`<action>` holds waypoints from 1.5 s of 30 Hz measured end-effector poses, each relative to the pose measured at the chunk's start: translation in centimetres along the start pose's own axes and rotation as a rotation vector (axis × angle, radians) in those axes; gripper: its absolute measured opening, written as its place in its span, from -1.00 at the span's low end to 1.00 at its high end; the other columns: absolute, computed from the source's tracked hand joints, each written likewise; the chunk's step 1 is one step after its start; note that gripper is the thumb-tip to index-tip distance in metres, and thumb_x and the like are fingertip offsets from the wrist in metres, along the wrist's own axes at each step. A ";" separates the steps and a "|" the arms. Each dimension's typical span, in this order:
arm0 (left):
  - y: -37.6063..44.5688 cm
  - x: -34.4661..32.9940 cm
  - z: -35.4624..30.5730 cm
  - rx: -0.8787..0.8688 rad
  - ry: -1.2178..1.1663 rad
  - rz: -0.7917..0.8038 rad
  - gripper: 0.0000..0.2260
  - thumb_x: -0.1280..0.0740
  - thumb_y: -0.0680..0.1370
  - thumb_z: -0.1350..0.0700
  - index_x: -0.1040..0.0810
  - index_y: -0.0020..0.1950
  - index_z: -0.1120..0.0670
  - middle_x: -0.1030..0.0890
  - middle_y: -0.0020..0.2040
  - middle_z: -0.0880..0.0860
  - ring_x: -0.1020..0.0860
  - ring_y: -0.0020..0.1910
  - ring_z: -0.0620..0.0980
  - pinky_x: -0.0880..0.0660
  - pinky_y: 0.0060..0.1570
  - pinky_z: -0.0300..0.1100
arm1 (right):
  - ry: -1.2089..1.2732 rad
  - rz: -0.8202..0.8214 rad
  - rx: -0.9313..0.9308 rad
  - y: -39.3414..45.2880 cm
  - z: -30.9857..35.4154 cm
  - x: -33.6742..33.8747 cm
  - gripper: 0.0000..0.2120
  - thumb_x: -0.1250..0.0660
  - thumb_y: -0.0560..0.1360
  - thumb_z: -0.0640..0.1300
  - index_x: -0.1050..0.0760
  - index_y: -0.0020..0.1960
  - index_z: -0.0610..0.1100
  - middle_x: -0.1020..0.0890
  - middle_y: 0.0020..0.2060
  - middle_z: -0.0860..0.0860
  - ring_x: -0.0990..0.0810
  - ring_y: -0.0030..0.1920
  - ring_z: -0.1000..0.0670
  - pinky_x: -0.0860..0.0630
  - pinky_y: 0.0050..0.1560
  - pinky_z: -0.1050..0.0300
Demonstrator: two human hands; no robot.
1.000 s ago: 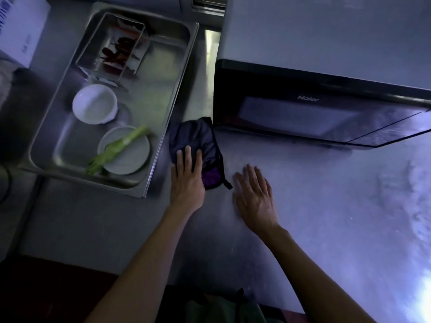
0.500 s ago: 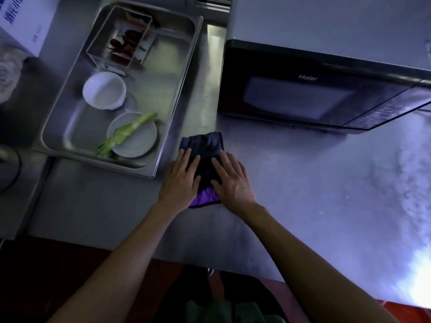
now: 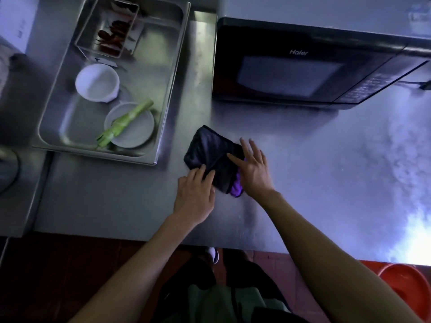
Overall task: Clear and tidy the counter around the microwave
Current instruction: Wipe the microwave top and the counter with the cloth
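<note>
A folded dark cloth (image 3: 210, 148) with a purple underside lies on the steel counter (image 3: 314, 171), in front of the left corner of the black microwave (image 3: 291, 73). My left hand (image 3: 194, 197) has its fingertips curled onto the cloth's near left edge and grips a fold. My right hand (image 3: 253, 169) lies flat on the cloth's right side, fingers spread. The purple part shows under my right palm.
A steel tray (image 3: 172, 89) left of the microwave holds a white bowl (image 3: 96, 82), a plate (image 3: 137, 134) with a green stalk (image 3: 123, 123), and a small container of red chillies (image 3: 109, 31). A red basin (image 3: 408, 290) sits below the counter's right edge.
My right hand came off the bare counter onto the cloth. Both hands have turned and shifted the cloth slightly right, away from the tray, and the left fingers now pinch its edge.
</note>
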State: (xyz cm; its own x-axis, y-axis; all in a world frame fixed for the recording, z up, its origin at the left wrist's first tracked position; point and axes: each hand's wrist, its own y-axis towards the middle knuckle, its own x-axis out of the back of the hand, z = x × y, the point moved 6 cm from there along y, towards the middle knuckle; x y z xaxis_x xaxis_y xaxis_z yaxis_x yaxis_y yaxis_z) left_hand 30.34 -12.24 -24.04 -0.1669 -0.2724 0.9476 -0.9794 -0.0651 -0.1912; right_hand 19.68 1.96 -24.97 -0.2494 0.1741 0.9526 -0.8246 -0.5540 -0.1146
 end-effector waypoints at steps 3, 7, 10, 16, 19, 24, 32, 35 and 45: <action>0.2 2.1 -0.3 -0.101 -0.145 -0.211 -0.69 -0.32 0.48 0.14 -0.58 0.21 0.12 -0.62 0.12 0.08 -0.53 0.10 0.13 -0.45 -0.02 0.10 | 0.089 -0.160 -0.050 -2.1 0.8 0.7 -0.57 -0.30 0.51 -0.33 -0.51 0.37 -0.16 -0.30 0.52 -0.24 -0.23 0.51 -0.31 -0.35 0.41 -0.25; 3.1 4.2 1.7 -0.117 -0.071 -0.326 -0.70 -0.33 0.48 0.18 -0.56 0.21 0.10 -0.50 0.30 0.10 -0.43 0.30 0.14 -0.42 0.13 0.09 | 0.166 -0.049 -0.109 -3.9 3.3 -1.5 -0.47 -0.23 0.63 0.00 -0.27 0.56 -0.11 -0.15 0.60 -0.14 -0.08 0.59 -0.18 -0.10 0.54 -0.07; 4.8 2.0 2.0 -0.225 0.068 -0.156 -0.56 -0.30 0.55 0.11 -0.43 0.44 0.07 -0.31 0.51 0.16 -0.26 0.50 0.20 -0.34 0.31 0.15 | 0.101 0.106 -0.148 -4.0 3.6 -3.2 -0.34 -0.15 0.65 0.13 0.03 0.64 -0.04 0.12 0.62 -0.06 0.21 0.61 -0.09 0.15 0.56 0.01; 5.6 -0.8 0.7 -0.217 0.128 0.057 -0.46 -0.25 0.62 0.06 -0.20 0.59 -0.02 -0.09 0.59 0.25 -0.05 0.56 0.33 -0.16 0.49 0.21 | 0.044 0.206 -0.146 -3.7 1.0 -2.7 -0.36 -0.11 0.67 0.05 0.13 0.64 0.00 0.20 0.62 -0.01 0.31 0.59 -0.11 0.17 0.60 -0.08; 7.0 -1.0 -1.7 -0.221 0.150 0.106 -0.45 -0.25 0.61 0.03 -0.19 0.59 -0.04 -0.11 0.59 0.24 -0.06 0.55 0.34 -0.18 0.48 0.19 | 0.096 0.227 -0.180 -3.5 -1.6 -1.5 -0.42 -0.01 0.69 0.06 0.11 0.64 0.02 0.19 0.62 0.01 0.31 0.59 -0.08 0.17 0.60 -0.07; 11.3 -1.2 -7.8 -0.298 0.174 0.108 -0.40 -0.29 0.58 -0.01 -0.20 0.58 0.09 -0.25 0.57 0.14 -0.19 0.55 0.20 -0.27 0.42 0.13 | 0.134 0.181 -0.251 -4.2 -9.1 0.9 -0.47 0.05 0.72 0.08 0.08 0.64 0.04 0.16 0.62 0.02 0.28 0.60 -0.07 0.14 0.60 -0.04; 17.4 -4.9 -24.5 -0.389 0.218 0.147 -0.44 -0.24 0.60 0.01 -0.22 0.57 0.12 -0.23 0.56 0.21 -0.15 0.54 0.30 -0.09 0.51 0.20 | 0.151 0.087 -0.385 -7.4 -25.9 5.0 -0.49 -0.04 0.70 -0.03 -0.02 0.63 0.08 0.10 0.62 0.07 0.25 0.60 0.01 0.16 0.59 0.01; 19.6 -6.4 -30.8 -0.385 0.219 0.160 -0.45 -0.20 0.63 0.06 -0.15 0.59 0.12 -0.15 0.58 0.26 -0.08 0.55 0.36 -0.07 0.51 0.23 | 0.166 0.063 -0.424 -8.4 -32.2 6.8 -0.49 -0.04 0.69 -0.05 -0.06 0.62 0.10 0.08 0.62 0.09 0.23 0.61 0.01 0.14 0.59 0.01; 28.4 -8.2 -42.9 -0.259 0.209 0.172 -0.39 -0.13 0.64 0.16 0.09 0.62 0.10 0.13 0.61 0.23 0.16 0.58 0.30 0.12 0.56 0.12 | 0.196 -0.010 -0.436 -5.7 -46.5 10.2 -0.48 -0.08 0.66 -0.13 -0.14 0.59 0.11 0.02 0.63 0.08 0.17 0.62 0.00 0.11 0.57 0.00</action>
State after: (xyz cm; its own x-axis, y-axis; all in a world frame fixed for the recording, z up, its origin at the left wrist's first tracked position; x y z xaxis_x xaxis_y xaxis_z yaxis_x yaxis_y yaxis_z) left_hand -1.04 29.37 -26.27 -0.3251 -0.0546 0.9441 -0.9268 0.2170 -0.3066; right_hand -1.80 44.72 -27.71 -0.2969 0.3513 0.8879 -0.9531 -0.1660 -0.2530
